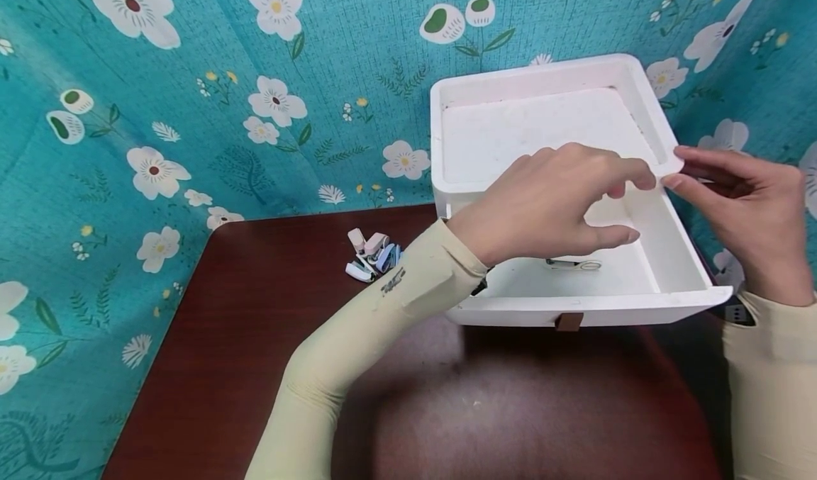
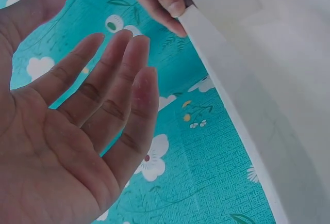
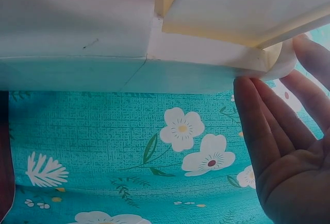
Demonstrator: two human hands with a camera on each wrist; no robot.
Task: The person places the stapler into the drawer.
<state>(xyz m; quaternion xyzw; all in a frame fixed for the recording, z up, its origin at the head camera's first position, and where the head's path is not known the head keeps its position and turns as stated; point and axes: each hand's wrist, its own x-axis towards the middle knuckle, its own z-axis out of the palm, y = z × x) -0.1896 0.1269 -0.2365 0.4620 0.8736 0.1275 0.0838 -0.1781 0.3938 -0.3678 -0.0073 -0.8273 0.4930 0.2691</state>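
Observation:
A white storage box (image 1: 523, 129) with a shallow tray top has its drawer (image 1: 510, 313) pulled out at the front. Over the drawer hovers my left hand (image 1: 549, 200), fingers loosely spread and holding nothing; the left wrist view shows its bare palm beside the white drawer wall (image 2: 232, 110). My right hand (image 1: 759, 210) pinches the box's front right corner, thumb on the front and fingers along the side. In the right wrist view its fingertips (image 3: 245, 84) touch that corner. Inside the drawer lies a small tool with a loop handle (image 1: 587, 265), partly covered by my left hand.
Several small pastel items (image 1: 373, 253) lie in a pile left of the box on the dark red-brown table (image 1: 255, 338). A brown pull tab (image 1: 568, 322) sits on the drawer front. Teal flowered cloth (image 1: 210, 76) hangs behind the table and at both sides.

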